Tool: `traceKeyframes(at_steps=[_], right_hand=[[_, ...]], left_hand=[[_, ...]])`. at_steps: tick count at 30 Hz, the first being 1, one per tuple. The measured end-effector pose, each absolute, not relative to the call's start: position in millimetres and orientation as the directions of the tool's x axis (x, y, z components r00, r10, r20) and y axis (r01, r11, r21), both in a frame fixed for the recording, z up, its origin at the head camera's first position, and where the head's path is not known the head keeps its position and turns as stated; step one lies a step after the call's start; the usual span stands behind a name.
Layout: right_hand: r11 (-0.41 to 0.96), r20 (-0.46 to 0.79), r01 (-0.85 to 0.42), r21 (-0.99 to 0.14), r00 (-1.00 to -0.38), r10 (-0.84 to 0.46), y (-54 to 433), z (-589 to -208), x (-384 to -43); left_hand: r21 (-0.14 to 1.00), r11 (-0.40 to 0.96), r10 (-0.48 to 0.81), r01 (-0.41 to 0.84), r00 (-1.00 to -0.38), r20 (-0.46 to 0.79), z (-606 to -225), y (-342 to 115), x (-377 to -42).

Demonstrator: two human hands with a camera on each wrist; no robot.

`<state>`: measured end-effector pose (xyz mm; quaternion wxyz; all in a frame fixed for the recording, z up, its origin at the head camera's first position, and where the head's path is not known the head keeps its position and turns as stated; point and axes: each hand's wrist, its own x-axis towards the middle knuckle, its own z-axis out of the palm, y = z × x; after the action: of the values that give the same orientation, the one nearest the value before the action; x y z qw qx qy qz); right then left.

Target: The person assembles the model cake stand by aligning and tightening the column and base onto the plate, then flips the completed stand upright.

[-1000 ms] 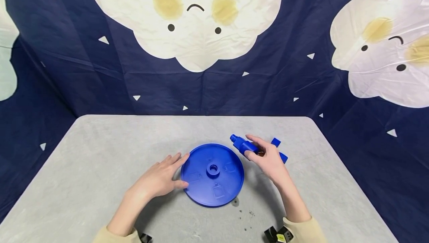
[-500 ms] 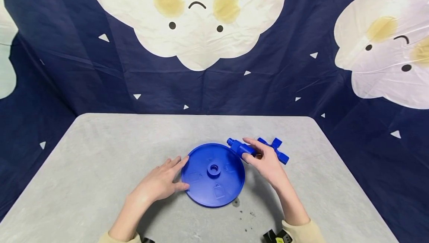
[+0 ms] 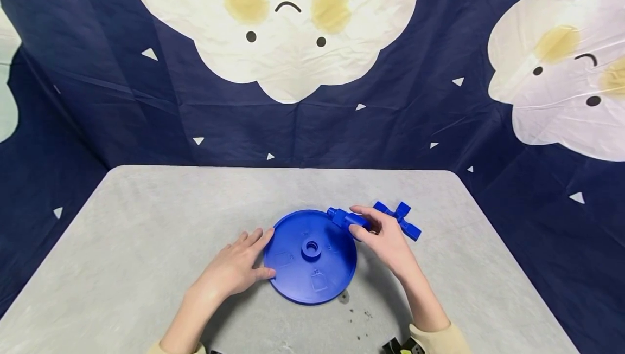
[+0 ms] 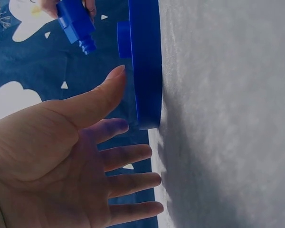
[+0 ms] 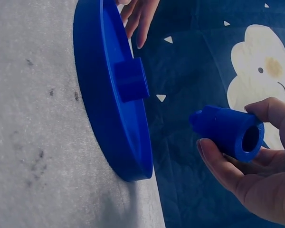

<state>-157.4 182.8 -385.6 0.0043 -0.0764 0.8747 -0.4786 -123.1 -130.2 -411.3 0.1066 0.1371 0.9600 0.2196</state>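
A round blue plastic disc (image 3: 293, 283) with a raised rim lies on the table, a hollow socket (image 3: 311, 249) standing up from its middle. My left hand (image 3: 234, 264) is at the disc's left edge, fingers and thumb spread with the tips at the rim. In my right hand (image 3: 383, 235) I grip a blue threaded connector (image 3: 345, 218), held above the disc's upper right rim. Its narrow threaded end points left, away from my palm. From the right wrist view, the connector (image 5: 228, 130) shows a round hole in its wide end, and the socket (image 5: 133, 80) stands apart from it.
A blue cross-shaped piece (image 3: 401, 213) lies on the grey table (image 3: 161, 218) behind my right hand. Dark specks (image 3: 358, 316) mark the tabletop near the disc. A navy cloth (image 3: 234, 126) with clouds hangs behind and beside the table.
My right hand has carried the connector left and slightly nearer, over the disc's edge. More of the cross-shaped piece shows now. The left hand has stayed almost still at the disc.
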Motion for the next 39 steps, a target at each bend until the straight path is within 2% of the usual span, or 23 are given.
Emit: traceKeyframes(at_steps=[23, 39], right_hand=[[0.414, 0.080, -0.113, -0.903, -0.992, -0.097, 169.5, -391.4, -154.8], [0.389, 0.129, -0.172, -0.905, -0.982, -0.135, 163.5, -391.5, -151.9]], left_hand=[[0.456, 0.864, 0.317, 0.213, -0.934, -0.164, -415.0, -132.8, -125.8], [0.483, 0.833, 0.373, 0.268, -0.918, -0.134, -417.1, -140.5, -129.2]])
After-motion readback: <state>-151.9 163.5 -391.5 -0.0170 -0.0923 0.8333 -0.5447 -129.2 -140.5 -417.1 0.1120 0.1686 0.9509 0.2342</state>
